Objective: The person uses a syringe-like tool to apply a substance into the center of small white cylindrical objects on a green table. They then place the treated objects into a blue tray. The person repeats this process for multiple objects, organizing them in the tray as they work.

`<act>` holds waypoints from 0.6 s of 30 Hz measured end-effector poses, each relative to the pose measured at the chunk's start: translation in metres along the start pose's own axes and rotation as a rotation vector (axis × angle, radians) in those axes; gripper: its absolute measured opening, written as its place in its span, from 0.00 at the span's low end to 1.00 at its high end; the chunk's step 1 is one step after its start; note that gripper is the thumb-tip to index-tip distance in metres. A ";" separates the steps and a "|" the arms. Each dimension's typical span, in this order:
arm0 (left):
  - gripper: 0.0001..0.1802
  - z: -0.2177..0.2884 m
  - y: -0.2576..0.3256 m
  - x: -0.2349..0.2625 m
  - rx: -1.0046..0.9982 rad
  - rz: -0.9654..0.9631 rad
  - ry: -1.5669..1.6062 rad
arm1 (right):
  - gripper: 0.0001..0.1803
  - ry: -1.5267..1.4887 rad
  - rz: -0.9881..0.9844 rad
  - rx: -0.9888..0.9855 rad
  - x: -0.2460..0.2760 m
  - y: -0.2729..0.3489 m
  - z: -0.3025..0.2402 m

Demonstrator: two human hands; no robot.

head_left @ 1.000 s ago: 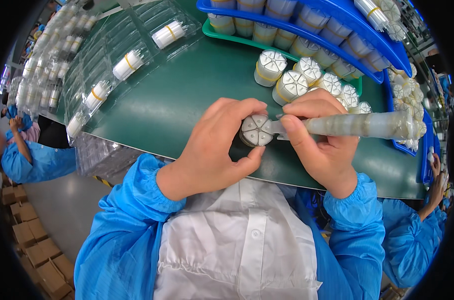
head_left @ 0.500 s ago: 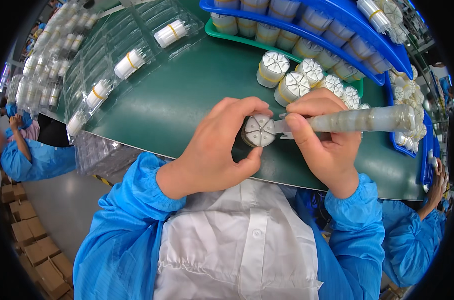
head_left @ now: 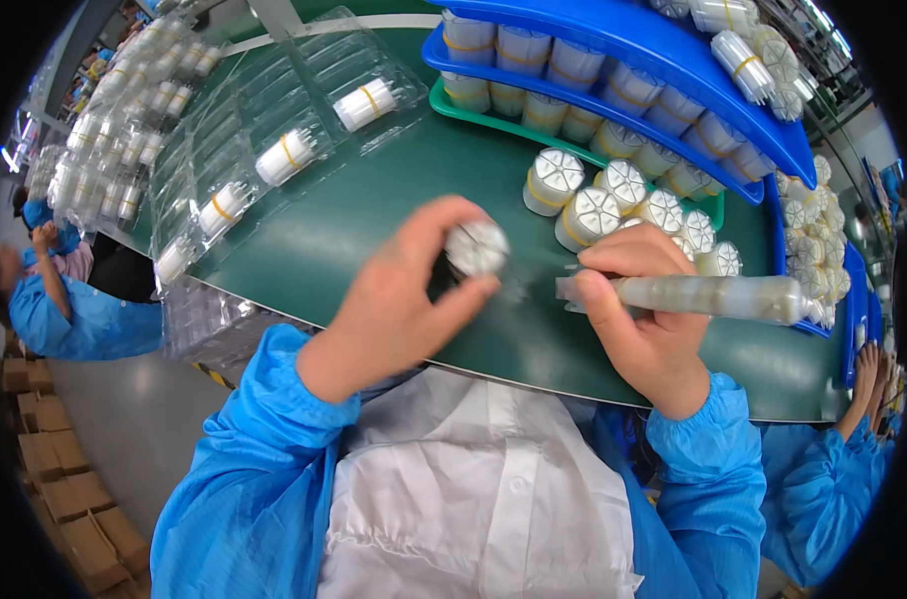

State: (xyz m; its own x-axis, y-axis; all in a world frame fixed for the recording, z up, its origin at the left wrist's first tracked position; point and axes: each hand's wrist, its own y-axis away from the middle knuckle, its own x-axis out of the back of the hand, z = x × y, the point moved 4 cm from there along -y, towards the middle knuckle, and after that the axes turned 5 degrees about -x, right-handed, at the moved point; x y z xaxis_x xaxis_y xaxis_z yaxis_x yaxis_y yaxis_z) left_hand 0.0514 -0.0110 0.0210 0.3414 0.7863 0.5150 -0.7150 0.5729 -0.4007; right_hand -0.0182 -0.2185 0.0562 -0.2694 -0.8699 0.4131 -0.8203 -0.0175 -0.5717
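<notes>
head view | centre frame: left hand (head_left: 398,299) pinches a small white bundle (head_left: 476,248), now lifted clear of the tube | right of centre: right hand (head_left: 645,324) wrapped around clear tube (head_left: 708,297), no longer touching it | separated, over green table (head_left: 373,240)

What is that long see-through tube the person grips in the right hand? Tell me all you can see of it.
The tube is a long, clear plastic cylinder with pale, cloudy contents. It lies roughly level above the green table, its narrow tip pointing left toward the small white round part in the left hand, with a gap between them. The right hand grips it near the tip. Its far end reaches the blue tray.
</notes>
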 end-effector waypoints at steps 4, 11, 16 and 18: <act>0.30 -0.029 -0.009 0.041 0.156 0.213 -0.157 | 0.06 0.017 -0.047 -0.028 -0.004 0.003 -0.004; 0.33 0.015 -0.026 0.031 -0.326 0.314 -0.742 | 0.06 0.003 -0.030 -0.015 -0.003 0.002 -0.004; 0.28 0.027 -0.062 -0.027 -0.393 0.140 -0.382 | 0.07 0.019 -0.005 -0.013 -0.001 0.005 -0.004; 0.26 0.015 -0.075 -0.040 -0.359 0.098 -0.284 | 0.07 0.023 -0.001 0.002 0.001 0.004 -0.004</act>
State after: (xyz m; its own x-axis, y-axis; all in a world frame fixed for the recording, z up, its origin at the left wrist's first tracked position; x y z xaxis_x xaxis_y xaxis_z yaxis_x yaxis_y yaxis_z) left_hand 0.0823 -0.0890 0.0421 0.0667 0.7752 0.6282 -0.4618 0.5821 -0.6692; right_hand -0.0240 -0.2173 0.0570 -0.2801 -0.8582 0.4302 -0.8197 -0.0194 -0.5724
